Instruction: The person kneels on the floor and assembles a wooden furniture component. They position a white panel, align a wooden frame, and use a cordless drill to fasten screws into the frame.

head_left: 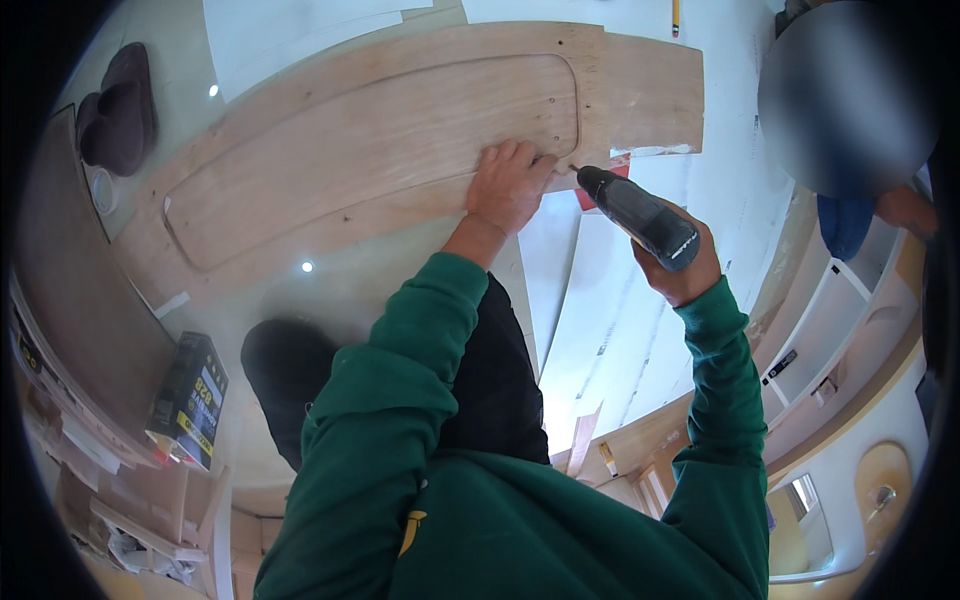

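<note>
A long light-brown wooden panel [400,110] with a rounded groove lies across the floor in front of me. My left hand [507,188] presses down on its near edge towards the right end, fingers bent, the thumb side close to the drill tip. In my right hand [685,265] is a black cordless drill [640,215], gripped and pointing left. Its bit [573,168] meets the panel's near right corner; whether a screw is there is too small to tell. Under that right end lies a second wooden board [655,95].
White sheets [610,310] cover the floor on the right, with a pencil [676,18] at the far side. Dark slippers [120,110] and a black-and-yellow box [190,400] stand left. Another person [850,100] is at the right, beside white cabinet parts [830,310].
</note>
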Available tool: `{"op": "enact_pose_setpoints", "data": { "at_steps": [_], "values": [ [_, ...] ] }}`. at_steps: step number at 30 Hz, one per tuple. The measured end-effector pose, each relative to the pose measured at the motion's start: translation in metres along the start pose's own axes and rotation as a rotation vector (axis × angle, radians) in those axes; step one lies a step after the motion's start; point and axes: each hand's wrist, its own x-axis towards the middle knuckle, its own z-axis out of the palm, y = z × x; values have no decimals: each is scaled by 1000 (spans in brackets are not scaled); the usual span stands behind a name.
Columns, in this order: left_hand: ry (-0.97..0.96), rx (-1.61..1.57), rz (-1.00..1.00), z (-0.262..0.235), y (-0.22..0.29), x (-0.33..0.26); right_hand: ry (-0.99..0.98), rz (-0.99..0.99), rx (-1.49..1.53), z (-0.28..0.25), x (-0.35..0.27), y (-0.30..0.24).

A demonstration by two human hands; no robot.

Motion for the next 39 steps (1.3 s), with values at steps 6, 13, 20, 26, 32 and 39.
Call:
{"op": "enact_pose_setpoints", "data": {
  "at_steps": [6,13,20,26,32,39],
  "values": [
    [1,17,-6,-6,2,1,25,64,154,6,-4,-3],
    [-8,-151,48,21,12,15,144,5,159,10,-16,17],
    [-50,-64,-62,11,40,22,95,166,140,0,-17,3],
    [36,-22,0,29,30,17,99,174,144,7,-20,-1],
    [98,-35,94,31,14,16,184,145,349,12,-25,11],
    [93,-146,-2,17,26,16,176,182,243,4,-33,-3]
  ]
}}
